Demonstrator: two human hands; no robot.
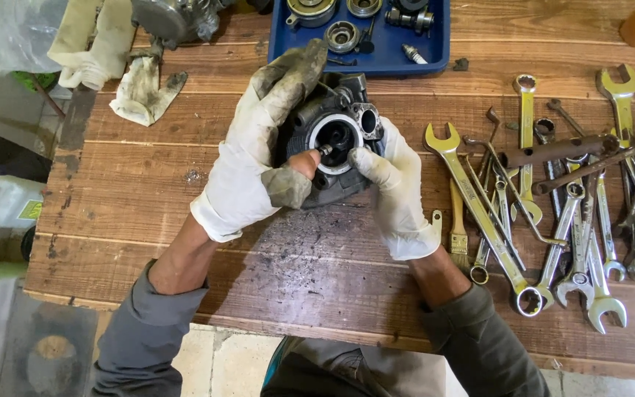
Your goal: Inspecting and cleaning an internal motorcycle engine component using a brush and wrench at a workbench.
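Observation:
A dark metal engine cylinder head [336,158] with a round central bore rests on the wooden table [148,198]. My left hand [259,158], in a dirty white glove with a torn thumb, wraps over its left side and top. My bare thumb tip presses a small metal part [326,149] inside the bore. On the right side of the cylinder head, my right hand [395,187], also in a white glove, grips it with the thumb at the rim of the bore.
Several wrenches and spanners [553,213] lie spread on the right, with a small brush [458,235] beside them. A blue tray [435,51] of engine parts sits behind the head. Rags [141,88] and another engine piece [170,18] lie at back left. A white jug [5,202] stands off the table's left edge.

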